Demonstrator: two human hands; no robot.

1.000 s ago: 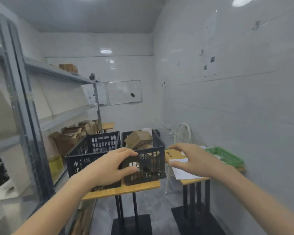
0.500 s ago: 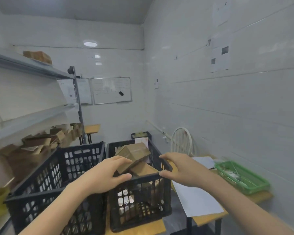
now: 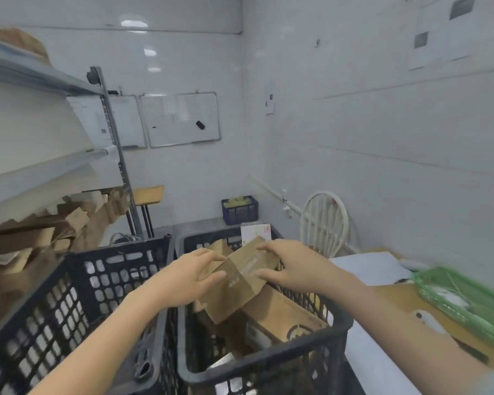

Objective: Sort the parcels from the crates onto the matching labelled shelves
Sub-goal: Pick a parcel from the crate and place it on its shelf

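Moved: both hands now on top parcel (image 3: 241, 276) — earlier just reaching over crate rim
Left hand (image 3: 187, 276): fingers curled on parcel's left end
Right hand (image 3: 293, 267): fingers clamp its right end
Parcel: tilted, over right crate (image 3: 264, 363), above other boxes
Writing: tape print blurred — unreadable
Around: left crate (image 3: 77, 295) beside, shelves (image 3: 49, 163) left, green tray (image 3: 468, 303) on table (image 3: 397, 295)

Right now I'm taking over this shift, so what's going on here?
A person is sorting parcels. Both hands, the left hand and right hand, grip a small brown cardboard box, tilted, over the right black plastic crate, which holds more boxes. The left black crate stands beside it. More cardboard parcels already lie on the grey metal shelf.
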